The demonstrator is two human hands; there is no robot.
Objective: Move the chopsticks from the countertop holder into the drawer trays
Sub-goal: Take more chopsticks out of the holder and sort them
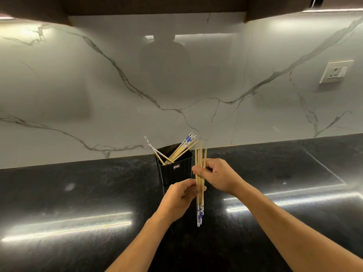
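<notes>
A black rectangular holder (174,170) stands on the dark countertop near the marble wall, with several bamboo chopsticks (181,149) leaning in it, their blue-and-white patterned ends up. Just right of the holder I hold a bunch of several chopsticks (200,193) nearly upright, patterned ends pointing down. My right hand (218,178) grips the bunch near its upper part. My left hand (181,196) pinches it lower down. No drawer or tray is in view.
The glossy black countertop (78,203) stretches left and right with bright light reflections. A white marble backsplash (117,95) rises behind it. A wall socket (335,71) sits at the upper right. Dark cabinets (157,6) hang overhead.
</notes>
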